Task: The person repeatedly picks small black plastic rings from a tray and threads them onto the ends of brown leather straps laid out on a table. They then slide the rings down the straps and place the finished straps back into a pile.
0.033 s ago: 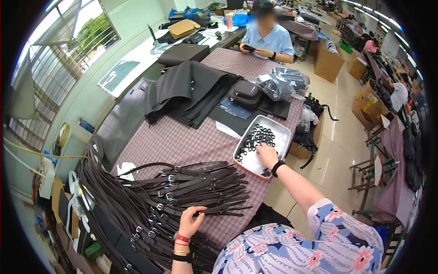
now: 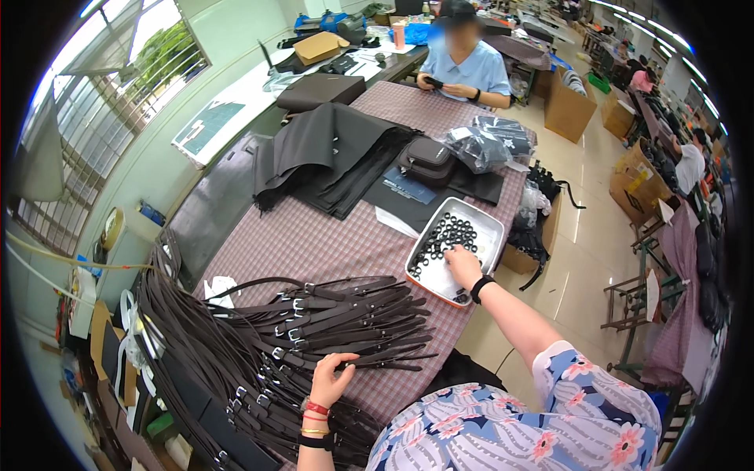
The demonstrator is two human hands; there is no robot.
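Note:
A white tray (image 2: 493,228) with an orange-edged base holds several small black rings (image 2: 452,235), spread mostly through its far and left parts. My right hand (image 2: 465,268) reaches into this tray, fingers drawn together at the rings; what lies between the fingertips is hidden. At the near left, my left hand (image 2: 331,381) has thumb and forefinger curled together at the end of a thin dark strap (image 2: 397,366). Beside and beyond it a large bundle of dark brown straps with silver buckles (image 2: 314,314) fans across the checked tablecloth (image 2: 314,243).
Black sheets (image 2: 314,149), a small dark pouch (image 2: 426,159) and plastic-wrapped packages (image 2: 483,145) lie farther up the table. Opposite, a person in a light blue shirt (image 2: 467,67) handles a small black item. Right of the table stands an open carton (image 2: 517,263).

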